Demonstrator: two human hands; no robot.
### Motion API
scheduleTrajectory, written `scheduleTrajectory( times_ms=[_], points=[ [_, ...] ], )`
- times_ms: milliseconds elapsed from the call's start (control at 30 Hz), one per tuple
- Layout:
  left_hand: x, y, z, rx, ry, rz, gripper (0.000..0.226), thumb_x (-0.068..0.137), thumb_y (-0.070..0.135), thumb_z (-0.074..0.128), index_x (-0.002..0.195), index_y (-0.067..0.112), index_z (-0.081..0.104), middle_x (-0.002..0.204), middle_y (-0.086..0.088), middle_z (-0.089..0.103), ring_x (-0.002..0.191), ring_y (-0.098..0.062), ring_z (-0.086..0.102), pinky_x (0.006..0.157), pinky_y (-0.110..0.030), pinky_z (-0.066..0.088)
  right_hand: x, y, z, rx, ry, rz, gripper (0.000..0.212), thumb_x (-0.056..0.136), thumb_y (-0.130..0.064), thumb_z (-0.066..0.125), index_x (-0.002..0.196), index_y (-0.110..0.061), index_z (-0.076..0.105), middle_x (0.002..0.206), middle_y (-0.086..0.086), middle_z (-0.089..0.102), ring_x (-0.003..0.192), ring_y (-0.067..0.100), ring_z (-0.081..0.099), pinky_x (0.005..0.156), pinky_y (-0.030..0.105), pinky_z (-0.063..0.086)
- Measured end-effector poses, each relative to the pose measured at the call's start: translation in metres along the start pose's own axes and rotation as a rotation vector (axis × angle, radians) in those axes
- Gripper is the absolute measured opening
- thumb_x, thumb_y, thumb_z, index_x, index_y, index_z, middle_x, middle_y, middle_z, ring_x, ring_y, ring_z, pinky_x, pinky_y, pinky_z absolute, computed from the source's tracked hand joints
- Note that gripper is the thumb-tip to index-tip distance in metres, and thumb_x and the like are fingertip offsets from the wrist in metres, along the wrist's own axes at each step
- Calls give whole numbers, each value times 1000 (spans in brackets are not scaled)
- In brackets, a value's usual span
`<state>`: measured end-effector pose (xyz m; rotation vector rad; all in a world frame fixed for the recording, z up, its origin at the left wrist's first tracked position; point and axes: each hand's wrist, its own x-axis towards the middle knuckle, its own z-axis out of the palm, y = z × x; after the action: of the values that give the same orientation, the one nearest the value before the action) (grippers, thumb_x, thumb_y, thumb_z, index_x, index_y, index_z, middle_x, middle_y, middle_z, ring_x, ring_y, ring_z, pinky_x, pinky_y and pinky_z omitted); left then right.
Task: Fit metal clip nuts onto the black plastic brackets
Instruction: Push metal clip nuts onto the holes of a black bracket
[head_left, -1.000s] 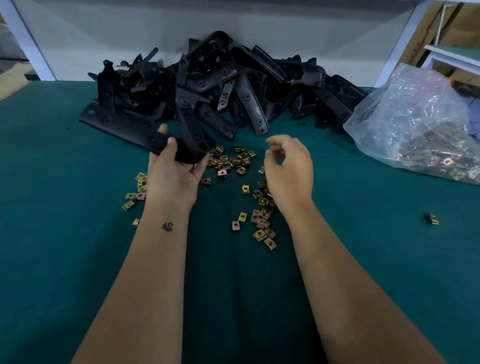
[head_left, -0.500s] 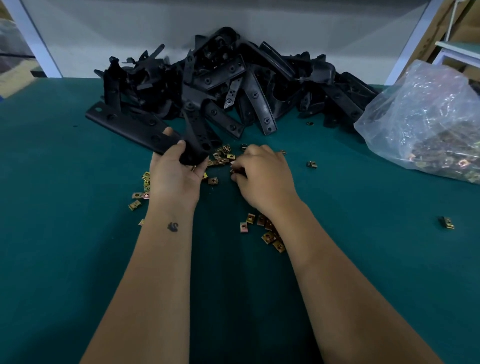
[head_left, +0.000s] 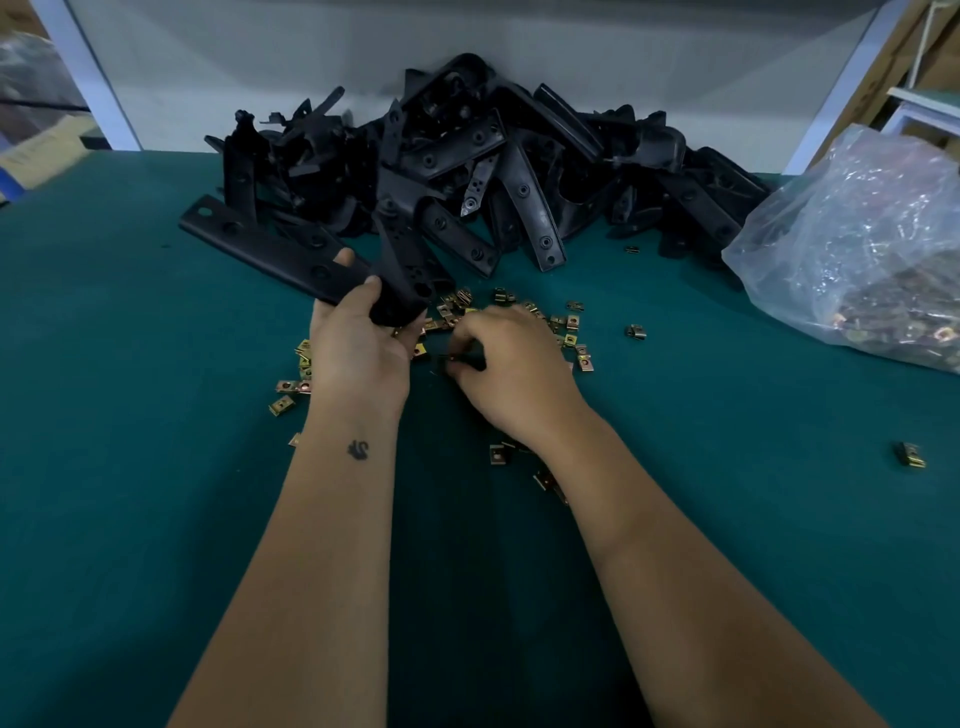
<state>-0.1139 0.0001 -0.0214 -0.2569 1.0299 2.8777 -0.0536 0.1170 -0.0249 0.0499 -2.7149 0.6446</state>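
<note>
On the green table, left hand (head_left: 363, 343) grips a bracket (head_left: 291, 254) running up-left; right hand (head_left: 511, 364) pinches among clip nuts (head_left: 571, 325).

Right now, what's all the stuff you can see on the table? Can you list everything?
black plastic brackets: big pile, too many to count, black, back middle of the table
held bracket: one, black, in the left hand
clip nuts: dozens, gold-brass, scattered loose around both hands
stray clip nut: one, brass, alone at the right
plastic bag: one, clear, more clip nuts inside, back right
table: one, teal cloth top
left hand: grips the held bracket
right hand: fingers curled, pinching something small among the clip nuts
</note>
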Motion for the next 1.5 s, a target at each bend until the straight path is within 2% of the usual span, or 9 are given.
scheduleTrajectory(
  times_ms=[133, 200, 367, 533, 667, 767, 867, 1100, 1500],
  points=[
    [-3, -6, 4, 15, -39, -29, 35, 102, 5, 46, 133, 18, 53, 105, -3, 70, 82, -15, 73, 63, -31, 59, -3, 6, -12, 519, 165, 230, 18, 82, -7, 71, 79, -23, 63, 75, -11, 64, 70, -2, 59, 63, 11, 46],
    [-6, -9, 7, 25, -64, -56, 32, 102, 5, 46, 127, 21, 57, 103, -3, 71, 81, -14, 73, 63, -30, 58, -3, 9, -19, 703, 219, 300, 21, 83, -6, 70, 87, -26, 67, 75, -10, 66, 69, -5, 60, 64, 7, 46],
    [-15, -16, 13, 49, -133, -122, 23, 97, 2, 54, 111, 20, 58, 109, -8, 71, 98, -21, 69, 69, -32, 60, -4, 14, -27, 1057, 236, 355, 22, 87, 0, 67, 95, -20, 73, 84, -1, 73, 85, 12, 69, 86, 24, 55],
    [-19, -19, 15, 60, -225, -172, 27, 92, 2, 62, 111, 20, 57, 96, -1, 75, 93, -17, 72, 70, -31, 58, -2, 13, -29, 1339, 245, 415, 16, 89, 5, 60, 84, -10, 66, 83, 7, 73, 77, 16, 66, 81, 31, 53],
    [-24, -22, 17, -11, -289, -256, 35, 80, 4, 68, 111, 18, 58, 98, -4, 75, 91, -18, 73, 72, -30, 59, -1, 15, -29, 1424, 240, 477, 22, 88, 7, 60, 73, -9, 64, 74, 6, 67, 69, 15, 62, 72, 28, 51],
    [-28, -27, 18, -95, -336, -320, 43, 70, 8, 71, 110, 17, 58, 98, -7, 75, 86, -19, 74, 68, -28, 58, -1, 16, -30, 1472, 218, 470, 21, 89, 9, 56, 83, -9, 66, 70, 2, 69, 64, 11, 62, 67, 25, 51],
    [-30, -31, 19, -93, -359, -334, 44, 70, 9, 70, 111, 19, 58, 101, -8, 75, 88, -19, 74, 68, -28, 57, -1, 16, -31, 1492, 243, 467, 23, 89, 8, 57, 93, -10, 71, 75, 2, 71, 67, 10, 64, 69, 22, 53],
    [-27, -31, 17, -42, -334, -302, 40, 72, 11, 72, 107, 27, 61, 99, -4, 76, 84, -16, 73, 63, -29, 56, -2, 16, -32, 1524, 282, 463, 11, 92, -2, 62, 85, -10, 67, 82, 5, 73, 76, 16, 70, 73, 26, 58],
    [-24, -34, 16, 18, -370, -298, 36, 75, 7, 71, 103, 28, 62, 102, -3, 75, 86, -17, 72, 63, -31, 57, -2, 13, -30, 1580, 288, 499, 15, 93, -8, 62, 80, -14, 62, 85, 8, 72, 75, 17, 69, 71, 27, 57]
  ],
)
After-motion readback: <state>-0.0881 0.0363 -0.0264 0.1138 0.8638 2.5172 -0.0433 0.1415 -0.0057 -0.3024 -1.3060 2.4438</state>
